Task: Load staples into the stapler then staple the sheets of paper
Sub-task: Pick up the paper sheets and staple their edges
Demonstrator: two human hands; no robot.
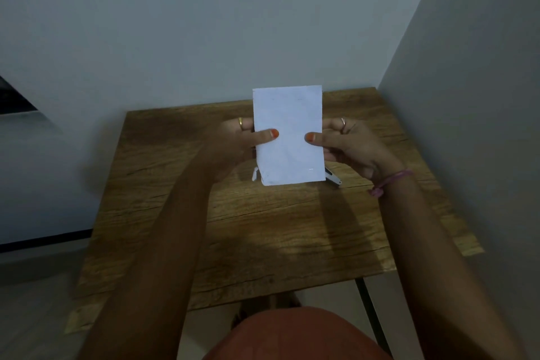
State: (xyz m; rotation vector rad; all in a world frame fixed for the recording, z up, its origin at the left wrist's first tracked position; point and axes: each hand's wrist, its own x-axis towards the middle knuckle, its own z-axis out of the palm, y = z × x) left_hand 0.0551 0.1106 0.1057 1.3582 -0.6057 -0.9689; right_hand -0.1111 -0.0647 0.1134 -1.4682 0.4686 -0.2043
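The white sheets of paper [289, 123] stand upright above the wooden table [263, 228], held between both hands. My left hand [239, 137] grips the left edge, thumb on the front. My right hand [347, 140] grips the right edge the same way. Two faint short marks show near the top of the paper. The stapler [333, 177] lies on the table behind the paper's lower right corner, mostly hidden. A small white scrap [255, 174] lies by the lower left corner.
The small table sits in a corner, with a wall [204, 23] behind it and another wall [467, 96] close on the right. Floor [35, 301] lies to the left. My lap in orange cloth [295, 336] is at the near edge.
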